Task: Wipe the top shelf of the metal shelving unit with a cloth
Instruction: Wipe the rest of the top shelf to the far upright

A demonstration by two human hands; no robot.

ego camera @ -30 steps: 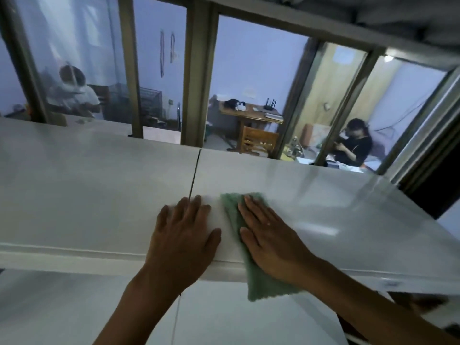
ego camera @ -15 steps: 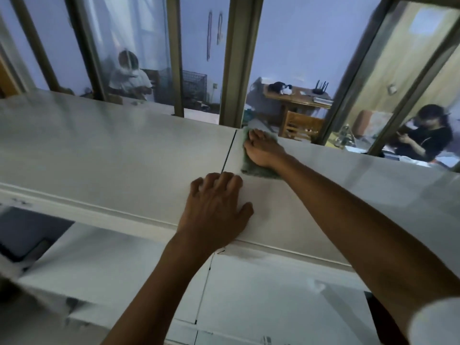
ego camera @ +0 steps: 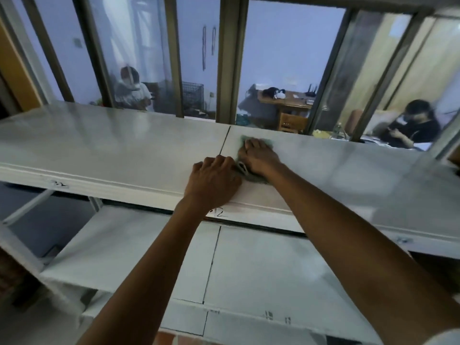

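While the right hand [ego camera: 258,156] lies flat on the green cloth [ego camera: 254,177], it presses it down onto the top shelf [ego camera: 112,145]. Its fingers are straight and point away from the person. The cloth peeks out past the fingertips and under the wrist. The left hand [ego camera: 214,181] rests just beside it, touching the shelf near the front edge, with its fingers a little bent and holding nothing. A thin dark seam [ego camera: 225,140] in the shelf runs just beyond the left hand's fingers. Below both arms sits a lower shelf [ego camera: 261,265]. Past the hands is a window [ego camera: 286,58].
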